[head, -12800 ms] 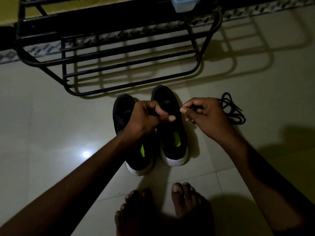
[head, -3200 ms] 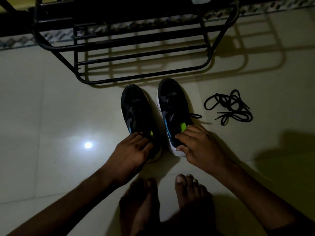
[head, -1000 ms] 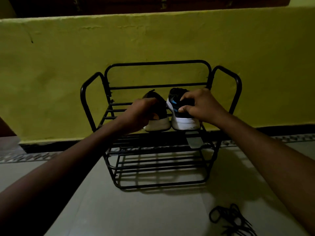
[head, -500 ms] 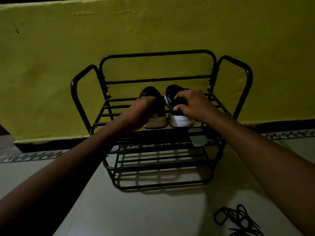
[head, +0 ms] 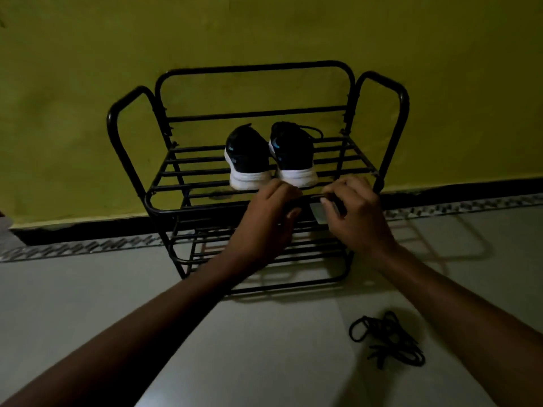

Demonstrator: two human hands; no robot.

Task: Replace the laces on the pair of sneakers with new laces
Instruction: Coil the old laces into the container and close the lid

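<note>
As left hand (head: 264, 221) and right hand (head: 357, 218) hovered loosely curled, empty, I noted sneakers (head: 248, 155) just beyond fingertips on rack (head: 249, 66). Best: draw back level, heels unbumped.

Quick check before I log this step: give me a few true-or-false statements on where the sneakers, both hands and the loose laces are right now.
1. Both sneakers stand on the top shelf of the rack. True.
2. The left hand grips a sneaker. False: neither it nor the right hand touches a sneaker; both are at the rack's front rail.
3. A bundle of loose laces lies on the floor. True.
4. The sneakers' toes point toward the camera. False: their white heels face it.
</note>
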